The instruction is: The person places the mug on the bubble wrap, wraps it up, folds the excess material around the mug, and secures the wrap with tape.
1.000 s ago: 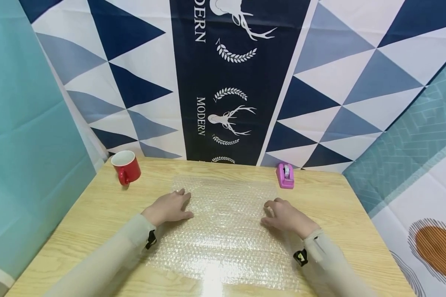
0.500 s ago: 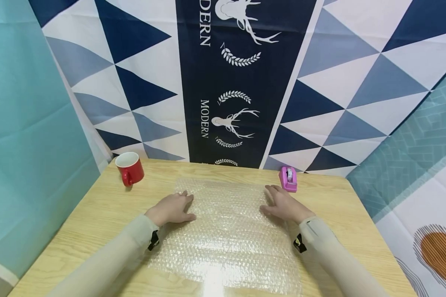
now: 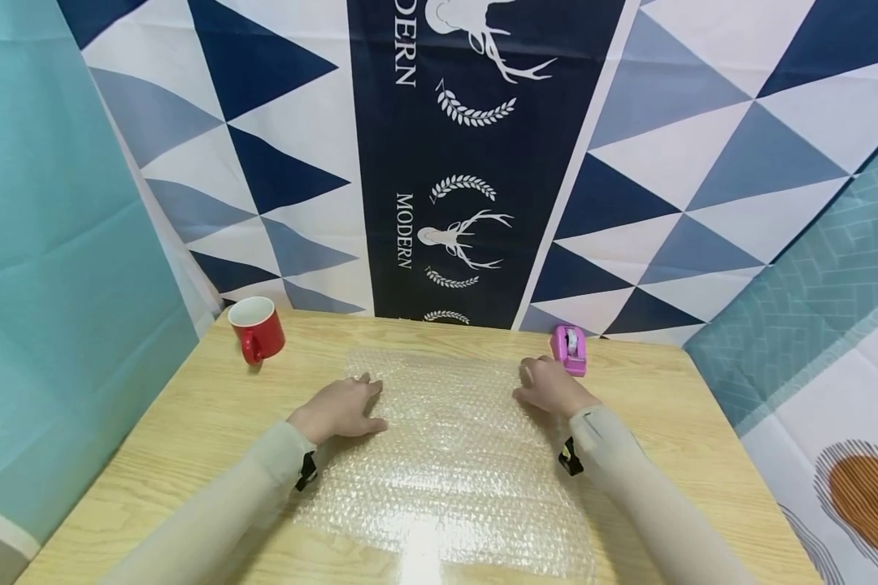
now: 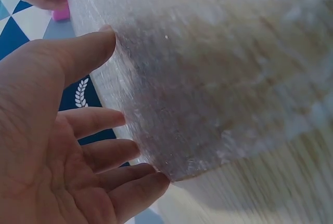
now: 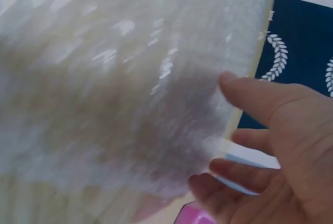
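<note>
A clear sheet of bubble wrap (image 3: 439,455) lies spread flat on the wooden table (image 3: 154,463). My left hand (image 3: 340,409) touches its left side with thumb and fingers spread apart. In the left wrist view, the fingertips (image 4: 158,182) are at the edge of the bubble wrap (image 4: 208,94). At the far right corner of the sheet, near a pink tape dispenser (image 3: 569,351), is my right hand (image 3: 554,386). The right wrist view has its relaxed, slightly bent fingers over the bubble wrap (image 5: 130,89), pinching nothing.
A red mug (image 3: 258,329) with a white inside stands at the table's far left. Patterned cloth (image 3: 285,162) hangs behind the table's back edge. Teal cloth (image 3: 66,268) hangs along the left side.
My right hand has slid away from me along the sheet's right side, to its far corner by the tape dispenser. My left hand has stayed in place. The head view has shifted slightly.
</note>
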Action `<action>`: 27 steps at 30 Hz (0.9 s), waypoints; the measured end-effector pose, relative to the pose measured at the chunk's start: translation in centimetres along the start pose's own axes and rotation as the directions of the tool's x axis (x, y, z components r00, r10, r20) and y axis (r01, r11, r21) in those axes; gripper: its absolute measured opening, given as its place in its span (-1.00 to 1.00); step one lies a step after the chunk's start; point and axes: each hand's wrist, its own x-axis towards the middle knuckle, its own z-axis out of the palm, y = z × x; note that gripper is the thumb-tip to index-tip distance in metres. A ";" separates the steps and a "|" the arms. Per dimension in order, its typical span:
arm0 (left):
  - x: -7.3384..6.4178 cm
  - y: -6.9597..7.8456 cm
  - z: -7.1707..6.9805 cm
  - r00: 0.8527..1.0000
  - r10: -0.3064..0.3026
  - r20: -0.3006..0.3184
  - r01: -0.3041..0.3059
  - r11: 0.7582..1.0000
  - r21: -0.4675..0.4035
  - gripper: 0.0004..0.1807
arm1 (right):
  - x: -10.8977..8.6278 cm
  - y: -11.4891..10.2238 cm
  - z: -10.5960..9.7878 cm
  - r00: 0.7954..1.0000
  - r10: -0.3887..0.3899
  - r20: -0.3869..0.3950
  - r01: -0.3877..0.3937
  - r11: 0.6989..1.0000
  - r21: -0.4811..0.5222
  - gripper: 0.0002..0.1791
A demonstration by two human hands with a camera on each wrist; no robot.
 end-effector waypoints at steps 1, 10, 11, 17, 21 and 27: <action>0.0 0.0 0.0 1.000 0.002 -0.002 -0.002 1.000 0.003 -0.15 | 0.1 -0.1 -0.1 1.000 -0.001 0.011 0.001 1.000 -0.015 -0.48; -0.3 0.1 0.2 1.000 0.006 -0.017 -0.006 1.000 0.012 -0.15 | 0.4 -1.0 -0.2 0.997 0.036 0.071 -0.031 0.997 -0.067 -0.48; -0.4 0.1 0.3 1.000 0.006 -0.020 -0.006 1.000 0.003 -0.15 | 0.4 -1.0 -0.1 0.997 0.032 0.065 -0.027 0.997 -0.068 -0.49; -1.1 -0.1 0.7 1.000 -0.007 -0.008 0.006 0.996 -0.092 -0.15 | 0.3 -0.9 0.1 0.999 -0.006 0.033 0.009 0.996 -0.089 -0.55; -1.2 -0.4 1.0 1.000 0.010 -0.007 -0.011 0.992 -0.124 -0.17 | 0.1 -1.0 0.2 1.000 -0.006 0.015 0.007 0.995 -0.099 -0.60; -1.4 -1.4 0.3 0.993 0.106 -0.042 -0.110 0.988 -0.105 -0.22 | 0.1 -1.5 0.3 0.998 0.043 0.048 -0.037 0.993 -0.114 -0.73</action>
